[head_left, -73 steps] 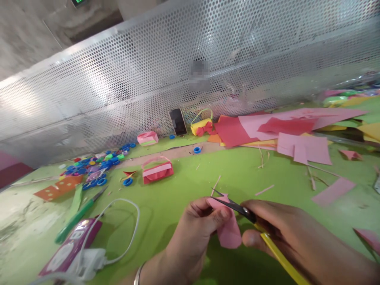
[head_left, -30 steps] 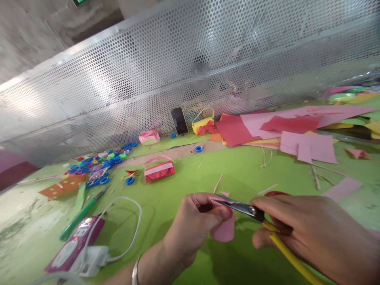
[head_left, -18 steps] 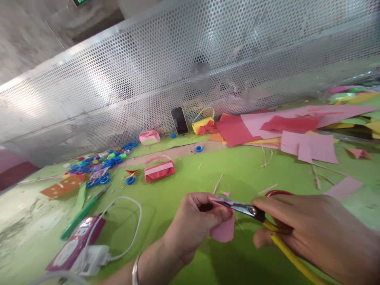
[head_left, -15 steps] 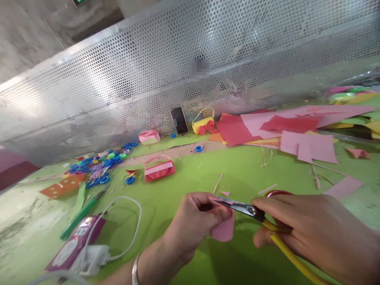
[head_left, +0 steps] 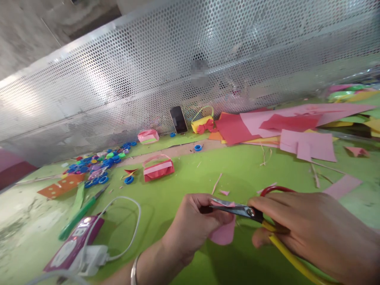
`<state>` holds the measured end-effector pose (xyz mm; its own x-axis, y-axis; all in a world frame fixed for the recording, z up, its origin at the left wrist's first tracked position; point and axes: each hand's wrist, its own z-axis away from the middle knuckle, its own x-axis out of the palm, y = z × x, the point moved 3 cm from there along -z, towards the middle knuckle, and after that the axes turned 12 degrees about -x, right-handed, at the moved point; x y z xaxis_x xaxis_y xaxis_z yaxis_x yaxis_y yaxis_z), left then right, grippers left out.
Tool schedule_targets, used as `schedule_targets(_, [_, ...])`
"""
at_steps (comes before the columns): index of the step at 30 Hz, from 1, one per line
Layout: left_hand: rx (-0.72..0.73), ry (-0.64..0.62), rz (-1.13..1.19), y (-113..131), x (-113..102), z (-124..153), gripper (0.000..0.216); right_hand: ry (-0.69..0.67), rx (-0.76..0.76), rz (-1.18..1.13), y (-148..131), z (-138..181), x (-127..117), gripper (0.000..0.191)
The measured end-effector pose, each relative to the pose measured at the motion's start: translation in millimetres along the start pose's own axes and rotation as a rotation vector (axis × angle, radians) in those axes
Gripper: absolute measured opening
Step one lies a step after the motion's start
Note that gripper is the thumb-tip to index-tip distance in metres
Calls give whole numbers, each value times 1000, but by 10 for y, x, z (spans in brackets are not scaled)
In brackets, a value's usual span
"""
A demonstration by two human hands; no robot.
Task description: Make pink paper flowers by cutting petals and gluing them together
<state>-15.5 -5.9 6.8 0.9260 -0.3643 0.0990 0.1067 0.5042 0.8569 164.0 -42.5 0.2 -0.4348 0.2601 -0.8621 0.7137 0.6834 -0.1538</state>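
Between the thumb and fingers of my left hand (head_left: 192, 221) is a small piece of pink paper (head_left: 224, 233), its rounded lower end hanging below the thumb. My right hand (head_left: 314, 229) is closed around a pair of scissors (head_left: 251, 213) with one red and one yellow handle. The blades point left and lie across the upper part of the paper, close to my left fingertips. Exactly where they meet the paper is partly hidden by my left hand. Small pink scraps (head_left: 224, 192) lie on the green tabletop (head_left: 184, 186) just beyond.
Left are a purple power strip (head_left: 74, 243) with a white cable, a green utility knife (head_left: 80, 215) and a pile of blue rings (head_left: 111, 160). Small paper bags, one red (head_left: 158, 171) and one yellow (head_left: 202, 123), and a phone (head_left: 178, 119) stand behind. Coloured sheets (head_left: 240, 128) lie at right.
The scissors' blades have parted slightly and the red handle has risen. Both hands stay in nearly the same place, still holding the paper and scissors. The view has shifted slightly.
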Motion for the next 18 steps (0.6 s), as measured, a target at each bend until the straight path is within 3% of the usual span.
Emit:
schedule_targets(3, [-3,0,-8,6,6,-2,17,-89,-96,82,-25,-3,17,25])
schedule_targets(6, [-1,-5,-4,5,8,-5,18,-114,-83,95,-24,5,17,26])
schedule_targets(18, [5,26,-16,0,-5,-15,18,-92,-123,82,-21,-22,-40,17])
